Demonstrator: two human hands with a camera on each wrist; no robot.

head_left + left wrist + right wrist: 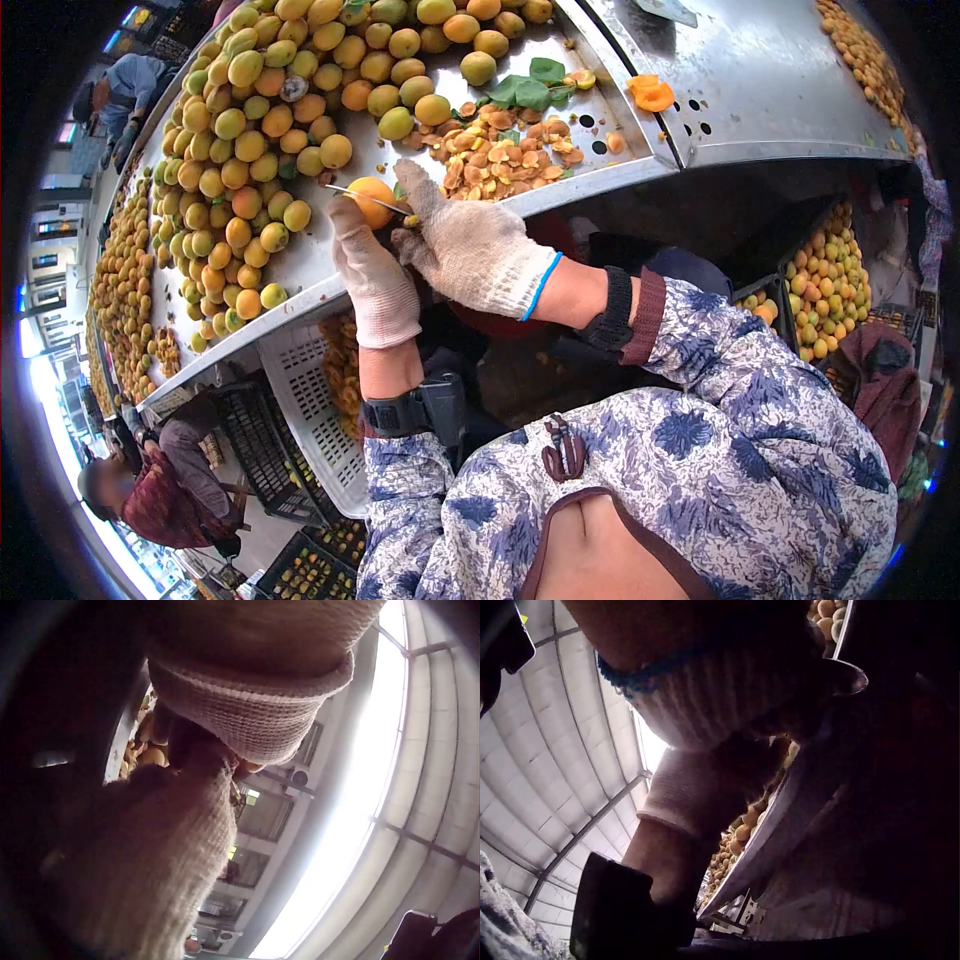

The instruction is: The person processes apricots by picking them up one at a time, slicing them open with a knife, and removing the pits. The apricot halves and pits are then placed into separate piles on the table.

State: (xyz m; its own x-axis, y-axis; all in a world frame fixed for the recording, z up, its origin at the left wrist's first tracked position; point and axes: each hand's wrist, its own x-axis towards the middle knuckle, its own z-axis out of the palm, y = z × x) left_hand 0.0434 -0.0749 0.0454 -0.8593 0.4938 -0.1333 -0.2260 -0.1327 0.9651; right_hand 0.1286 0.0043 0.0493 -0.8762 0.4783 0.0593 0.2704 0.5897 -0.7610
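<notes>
Over the near edge of the metal table, my gloved left hand holds an orange-yellow apricot at its fingertips. A thin blade lies across the fruit. My right hand, in a glove with a blue cuff, grips the blade's near end, its thumb and forefinger close to the apricot. Both gloves, the left and the right, look dark in the wrist views. A shiny rounded metal piece sticks out by the right hand; the fruit is mostly hidden there.
Whole apricots are heaped at the left of the table, with split pieces and green leaves behind my hands. Below the edge stand a white crate and black crates. Another person sits at lower left.
</notes>
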